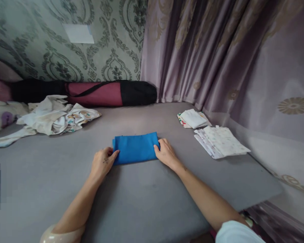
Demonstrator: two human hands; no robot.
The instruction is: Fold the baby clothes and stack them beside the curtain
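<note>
A blue cloth (135, 148), folded into a flat rectangle, lies on the grey sheet (147, 199) between both hands. My left hand (103, 162) pinches its left end, thumb on top and the other fingers curled mostly out of sight at the edge. At the opposite end, my right hand (165, 152) grips the right edge between thumb and fingers. The folded layers show along the cloth's upper left corner.
Folded white patterned clothes (223, 143) lie at the right, with a smaller folded pile (192, 118) behind them. A crumpled heap of clothes (55, 116) is at the left. Along the wall rests a maroon and black bag (98, 93); purple curtains (192, 50) hang at right.
</note>
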